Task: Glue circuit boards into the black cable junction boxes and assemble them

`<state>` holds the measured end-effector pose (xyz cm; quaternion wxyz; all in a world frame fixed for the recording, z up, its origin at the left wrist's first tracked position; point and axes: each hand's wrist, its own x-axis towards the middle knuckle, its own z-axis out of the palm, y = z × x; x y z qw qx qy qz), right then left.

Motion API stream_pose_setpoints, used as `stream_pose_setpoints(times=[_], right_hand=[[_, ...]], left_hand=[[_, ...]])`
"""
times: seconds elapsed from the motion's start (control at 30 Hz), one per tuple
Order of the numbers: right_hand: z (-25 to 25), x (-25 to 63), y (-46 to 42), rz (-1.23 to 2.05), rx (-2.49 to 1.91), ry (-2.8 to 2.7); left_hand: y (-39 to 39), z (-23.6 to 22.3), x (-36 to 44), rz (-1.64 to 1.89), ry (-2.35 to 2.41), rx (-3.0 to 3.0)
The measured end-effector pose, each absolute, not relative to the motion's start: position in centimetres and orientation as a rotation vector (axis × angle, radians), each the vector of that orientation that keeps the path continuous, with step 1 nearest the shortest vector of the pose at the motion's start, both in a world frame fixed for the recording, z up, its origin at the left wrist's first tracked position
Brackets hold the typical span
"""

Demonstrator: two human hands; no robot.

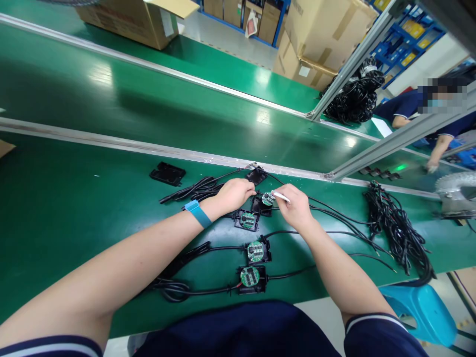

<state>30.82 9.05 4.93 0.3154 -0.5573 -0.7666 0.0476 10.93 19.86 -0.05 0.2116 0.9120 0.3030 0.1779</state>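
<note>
Far left, a cardboard box sits beyond the metal rails of the green counter. Right of it, nearer, an opened black case lies by itself. Next, a looped black cable lies just left of the left hand, whose wrist bears a teal band. Left hand: fingers drawn together at the row of casings; whether anything is pinched cannot be told. Row, near to far: nearest round green board, middle board and third board, each on a black casing with cables leading off; fourth board between the two hands, a black casing beneath or just beside it, contact unclear. Beyond these, another black casing part lies near the rail. Right hand: closed around a slim white tool, its tip at the right edge of the fourth board; touch not resolvable. Farther right, a heap of black cables lies on the counter, a blue stool on its near side; far right, a co-worker's arm reaches down.
</note>
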Motion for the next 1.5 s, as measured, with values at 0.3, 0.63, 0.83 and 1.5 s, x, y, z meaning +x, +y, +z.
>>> stream_pose_setpoints(times=[0.3, 0.63, 0.83, 1.5], right_hand=[[4.8, 30.4, 9.0, 0.119, -1.424, -1.955], [4.8, 30.7, 9.5, 0.079, -1.434, -2.035], [5.1, 30.9, 8.6, 0.11, -1.469, -1.98], [4.4, 28.7, 10.0, 0.15, -1.423, -2.041]], left_hand=[[19.8, 0.2, 11.0, 0.465, 0.855, 2.533], [19.8, 0.0, 11.0, 0.498, 0.858, 2.512], [20.0, -0.1, 11.0, 0.501, 0.856, 2.51], [19.8, 0.7, 11.0, 0.448, 0.879, 2.543]])
